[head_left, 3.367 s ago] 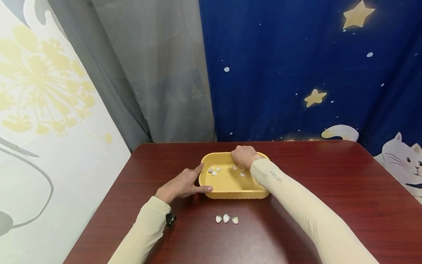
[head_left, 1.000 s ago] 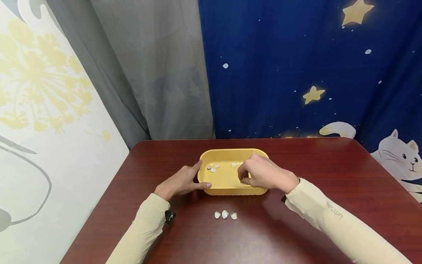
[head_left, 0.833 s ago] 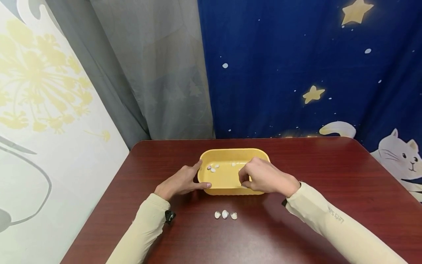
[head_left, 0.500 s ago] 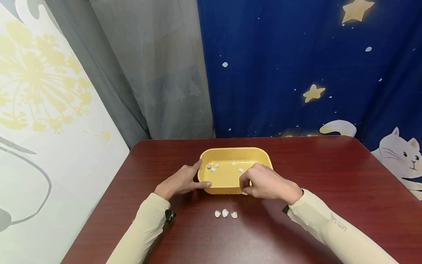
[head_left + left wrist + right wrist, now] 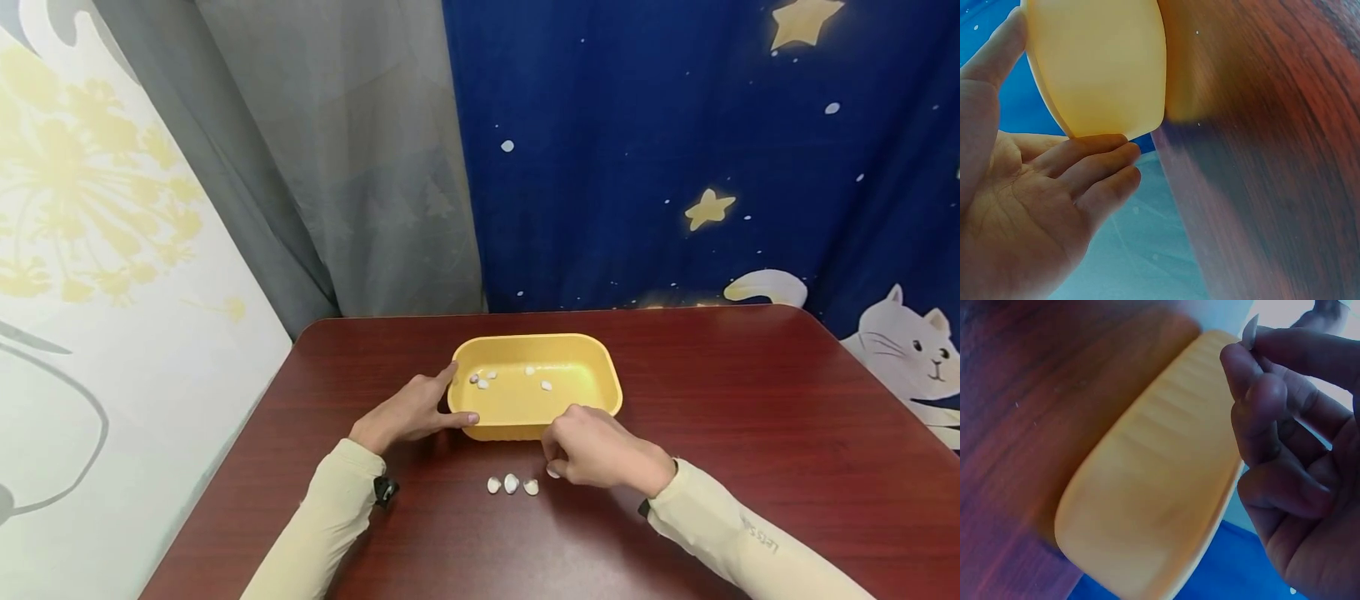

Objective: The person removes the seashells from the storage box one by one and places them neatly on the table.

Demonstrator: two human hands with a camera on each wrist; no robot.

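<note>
My right hand [image 5: 600, 450] pinches a small white seashell [image 5: 1250, 332] between thumb and fingertip, just in front of the yellow plastic tub [image 5: 534, 432]. That shell's edge barely shows under the fingers in the head view. To its left, three seashells lie in a row on the table: a left one [image 5: 493, 485], a middle one [image 5: 511, 483] and a right one [image 5: 531, 487]. My left hand [image 5: 412, 410] rests against the tub's left end, thumb and fingers spread along its rim. Several shells remain inside, among them a purplish one [image 5: 474, 378] and a white one [image 5: 546, 386].
The dark red wooden table [image 5: 360, 358] carries the tub near its back edge. Behind it hang a grey curtain [image 5: 375, 167] and a blue star-patterned curtain [image 5: 637, 150]. A white wall [image 5: 90, 400] with yellow flower prints borders the left side.
My right hand has gone from the tub's back right, down over its front wall, to the table with a shell. The left hand has stayed at the tub's left end.
</note>
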